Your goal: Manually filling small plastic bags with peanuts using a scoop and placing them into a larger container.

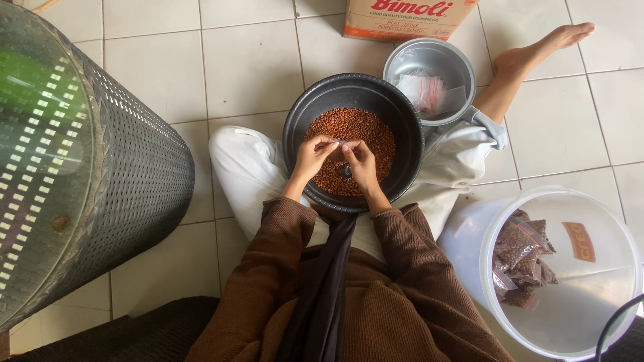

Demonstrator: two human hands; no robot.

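While seated on the tiled floor [161, 74], a person's left hand [312, 157] and right hand [361, 163] together pinch a small clear bag [337, 143] above a black bowl [402, 127] of brown beans [355, 127] in their lap.

The basin [353, 100] is black, and the small round seeds [355, 131] in it are reddish brown. Far right of it, the bowl [429, 57] is grey and holds clear plastic bags [424, 88] with what seem to be red strips along their tops. At the near right, the bucket [570, 268] is translucent white with an orange label [579, 241], and the filled packets [520, 258] inside are dark brown. The sleeves [282, 228] are brown, the trousers [245, 164] white. The floor [161, 67] is cream tile with grey grout lines. On the left, the cylinder [134, 167] is dark, patterned with rows of small holes. The far cardboard box [402, 17] is tan with red print.
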